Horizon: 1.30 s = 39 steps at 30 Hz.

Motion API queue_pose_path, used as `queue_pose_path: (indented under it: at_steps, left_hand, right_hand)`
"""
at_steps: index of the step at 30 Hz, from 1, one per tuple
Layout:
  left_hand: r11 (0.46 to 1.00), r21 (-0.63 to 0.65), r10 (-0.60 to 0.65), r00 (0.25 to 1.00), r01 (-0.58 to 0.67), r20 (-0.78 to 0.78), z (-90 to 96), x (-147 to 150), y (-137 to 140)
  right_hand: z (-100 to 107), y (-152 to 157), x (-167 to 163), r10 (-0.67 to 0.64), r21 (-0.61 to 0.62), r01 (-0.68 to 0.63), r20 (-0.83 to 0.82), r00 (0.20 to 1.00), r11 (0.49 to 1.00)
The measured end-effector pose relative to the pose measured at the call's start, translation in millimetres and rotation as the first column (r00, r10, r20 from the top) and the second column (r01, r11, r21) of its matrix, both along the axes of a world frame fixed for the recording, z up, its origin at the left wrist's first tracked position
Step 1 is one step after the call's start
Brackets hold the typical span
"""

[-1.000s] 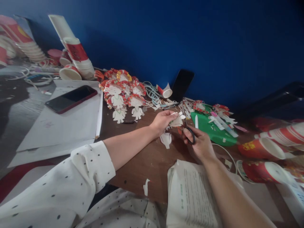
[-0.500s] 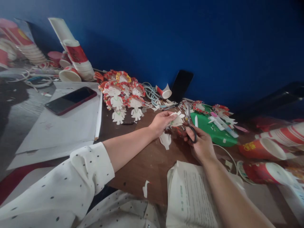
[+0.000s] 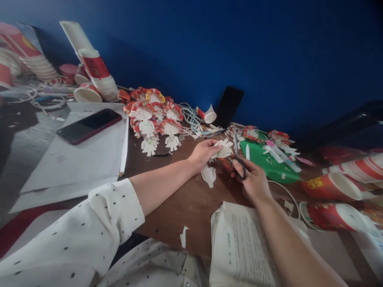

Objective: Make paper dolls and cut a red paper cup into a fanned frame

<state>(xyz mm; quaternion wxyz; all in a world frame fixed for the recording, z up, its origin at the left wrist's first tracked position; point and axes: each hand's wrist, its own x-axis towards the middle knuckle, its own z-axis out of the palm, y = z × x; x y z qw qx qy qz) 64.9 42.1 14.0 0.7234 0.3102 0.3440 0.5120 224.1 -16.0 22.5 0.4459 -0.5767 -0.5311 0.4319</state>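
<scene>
Between the thumb and fingers of my left hand [image 3: 204, 154] is a white paper cutout [image 3: 224, 148] with jagged edges. My right hand [image 3: 253, 177] grips a pair of scissors [image 3: 236, 145] by the dark handles, its blades pointing up and away, just right of the cutout. Below my left hand a second white paper piece [image 3: 208, 175] lies on the brown table [image 3: 179, 203]. To the left, several paper dolls [image 3: 146, 127] with frilly red-and-white edges are heaped together.
At left a phone [image 3: 89, 125] rests on a white box [image 3: 80, 167], with stacked paper cups [image 3: 100, 71] behind. A dark phone [image 3: 229, 105] leans against the blue wall [image 3: 179, 48]. Markers [image 3: 283, 155] lie on a green sheet [image 3: 271, 171]. A printed bag [image 3: 239, 243] sits in front; more cups [image 3: 335, 186] stand right.
The scissors and my right hand have shifted slightly left. The cutout has turned a little in my left hand, which stays in about the same place.
</scene>
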Motion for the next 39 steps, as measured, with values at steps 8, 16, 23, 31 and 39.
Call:
queue_pose_path:
  at_steps: [8, 16, 23, 31, 39]
  left_hand:
    - [1.0, 0.016, 0.005, 1.0, -0.005, -0.008, -1.0, -0.2, 0.4]
    - [0.999, 0.034, 0.017, 0.999, -0.016, -0.042, -3.0, 0.8, 1.5]
    - [0.993, 0.097, -0.062, 0.992, 0.073, -0.11, -2.8, 1.9, -2.0]
    - [0.956, 0.201, -0.106, 0.892, 0.213, -0.439, 3.4, 2.1, -10.3]
    - [0.959, 0.191, -0.124, 0.914, 0.21, -0.385, 1.0, 4.9, -10.3]
  right_hand:
    - [-1.9, 0.1, 0.2, 0.012, -0.005, -0.012, -0.023, 1.0, 1.0]
    - [-4.8, 0.3, 0.8, 0.011, 0.006, -0.01, -0.005, 1.0, 1.0]
    - [-5.0, 5.1, 2.0, -0.175, 0.04, 0.178, -0.065, 0.982, 0.983]
    - [-7.9, 8.3, 9.0, -0.19, 0.101, 0.203, -0.123, 0.974, 0.974]
    - [-7.4, 7.8, 5.1, -0.257, 0.123, 0.269, -0.099, 0.961, 0.955]
